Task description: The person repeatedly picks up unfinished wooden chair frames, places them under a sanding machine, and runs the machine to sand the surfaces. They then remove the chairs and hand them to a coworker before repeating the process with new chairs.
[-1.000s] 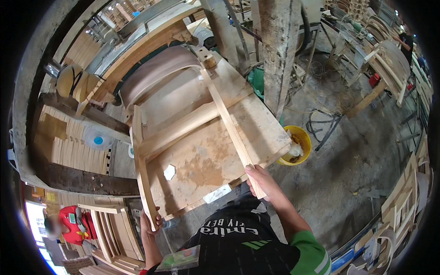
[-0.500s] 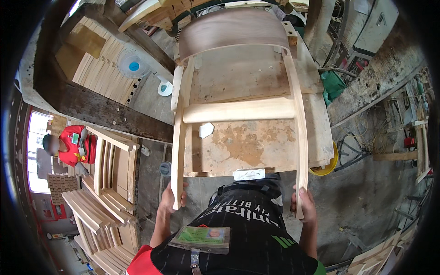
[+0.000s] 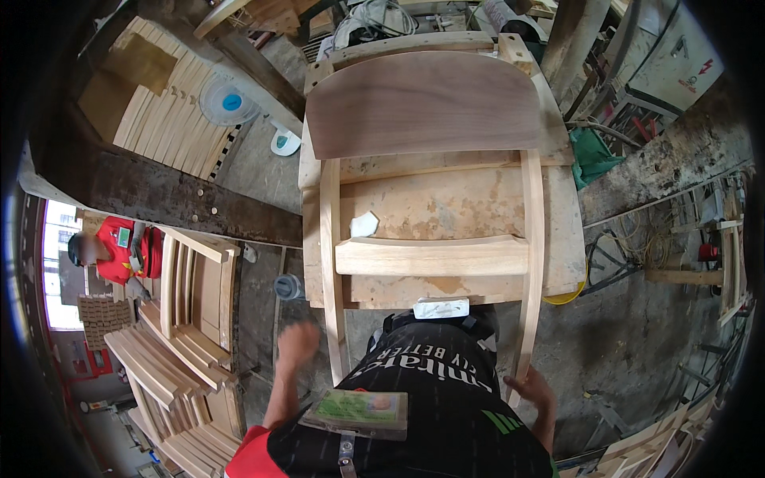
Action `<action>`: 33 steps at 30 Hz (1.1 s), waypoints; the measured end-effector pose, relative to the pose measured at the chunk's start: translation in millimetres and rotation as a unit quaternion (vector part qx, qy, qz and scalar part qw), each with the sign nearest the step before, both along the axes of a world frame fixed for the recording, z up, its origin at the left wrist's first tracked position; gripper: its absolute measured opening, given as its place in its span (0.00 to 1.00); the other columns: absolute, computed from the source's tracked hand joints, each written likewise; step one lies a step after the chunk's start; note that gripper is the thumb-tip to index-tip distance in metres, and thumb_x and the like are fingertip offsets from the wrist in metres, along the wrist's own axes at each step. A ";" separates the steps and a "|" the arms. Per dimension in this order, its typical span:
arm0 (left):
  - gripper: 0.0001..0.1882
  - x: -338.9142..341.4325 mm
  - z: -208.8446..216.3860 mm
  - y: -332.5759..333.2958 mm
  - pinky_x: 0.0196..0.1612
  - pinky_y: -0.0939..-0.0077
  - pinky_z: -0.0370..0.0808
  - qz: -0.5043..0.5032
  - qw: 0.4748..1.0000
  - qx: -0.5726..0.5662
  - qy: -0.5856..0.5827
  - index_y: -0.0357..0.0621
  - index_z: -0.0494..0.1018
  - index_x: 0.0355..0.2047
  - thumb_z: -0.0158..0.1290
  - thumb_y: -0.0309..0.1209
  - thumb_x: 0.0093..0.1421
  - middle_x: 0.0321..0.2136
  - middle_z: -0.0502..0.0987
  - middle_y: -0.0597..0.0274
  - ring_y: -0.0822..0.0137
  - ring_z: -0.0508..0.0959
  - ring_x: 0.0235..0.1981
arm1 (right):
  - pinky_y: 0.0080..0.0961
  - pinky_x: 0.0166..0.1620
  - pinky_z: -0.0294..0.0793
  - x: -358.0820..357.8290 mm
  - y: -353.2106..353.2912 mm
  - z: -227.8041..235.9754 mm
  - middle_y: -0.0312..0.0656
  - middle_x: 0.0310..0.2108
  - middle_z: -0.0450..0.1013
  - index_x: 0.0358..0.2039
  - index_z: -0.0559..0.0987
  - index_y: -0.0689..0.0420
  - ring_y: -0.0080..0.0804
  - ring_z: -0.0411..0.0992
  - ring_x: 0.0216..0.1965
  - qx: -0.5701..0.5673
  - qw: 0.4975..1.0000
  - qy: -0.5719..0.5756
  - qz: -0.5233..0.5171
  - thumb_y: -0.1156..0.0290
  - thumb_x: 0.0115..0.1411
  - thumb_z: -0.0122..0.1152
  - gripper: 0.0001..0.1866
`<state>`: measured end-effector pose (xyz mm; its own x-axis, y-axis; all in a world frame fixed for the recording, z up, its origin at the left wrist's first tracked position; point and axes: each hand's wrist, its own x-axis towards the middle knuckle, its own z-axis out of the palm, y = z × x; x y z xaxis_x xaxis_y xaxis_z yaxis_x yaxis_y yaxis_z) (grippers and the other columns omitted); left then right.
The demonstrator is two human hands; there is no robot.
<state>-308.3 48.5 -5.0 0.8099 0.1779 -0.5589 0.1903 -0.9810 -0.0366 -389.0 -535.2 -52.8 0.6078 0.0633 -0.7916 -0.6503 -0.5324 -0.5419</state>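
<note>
While right hand (image 3: 535,390) touches chair frame (image 3: 434,257), grip unclear, left hand (image 3: 299,345) loosely fisted, empty; contents of yellow bucket (image 3: 573,292) hidden.

Illumination is moderate and mostly even across the workbench (image 3: 438,195); the floor (image 3: 621,342) reads dimmer. The window (image 3: 56,271) at far left is overexposed. The left hand (image 3: 298,342) shows motion blur. Fisheye curvature bends outlying edges; black vignetting rings the view.

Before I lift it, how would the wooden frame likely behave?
The wooden frame should be stiff: a crossbar joins its two rails. The broad panel probably makes the far end heavier. Smooth-looking wood may slide easily.
</note>
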 end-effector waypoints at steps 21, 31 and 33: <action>0.14 264.8 4.6 -133.7 0.42 0.53 0.80 -0.164 0.946 -0.215 -0.180 0.41 0.81 0.40 0.63 0.38 0.60 0.33 0.84 0.47 0.49 0.85 0.38 | 0.44 0.52 0.77 219.1 145.7 58.2 0.52 0.48 0.78 0.58 0.77 0.55 0.52 0.77 0.50 0.007 0.914 -0.406 0.017 0.56 0.65 0.64 0.25; 0.13 243.0 38.0 -241.8 0.38 0.61 0.79 -0.179 0.861 -0.435 -0.192 0.42 0.77 0.49 0.61 0.32 0.67 0.30 0.83 0.47 0.54 0.83 0.30 | 0.46 0.40 0.78 271.9 156.7 48.6 0.50 0.35 0.76 0.39 0.78 0.58 0.54 0.78 0.38 -0.035 0.809 -0.586 -0.010 0.71 0.66 0.58 0.05; 0.11 248.9 44.0 -251.0 0.38 0.56 0.79 -0.244 0.859 -0.411 -0.185 0.40 0.78 0.46 0.60 0.32 0.67 0.33 0.83 0.43 0.46 0.83 0.32 | 0.46 0.40 0.78 276.8 149.1 46.7 0.49 0.34 0.76 0.37 0.78 0.59 0.53 0.78 0.38 -0.077 0.821 -0.564 0.031 0.71 0.64 0.60 0.05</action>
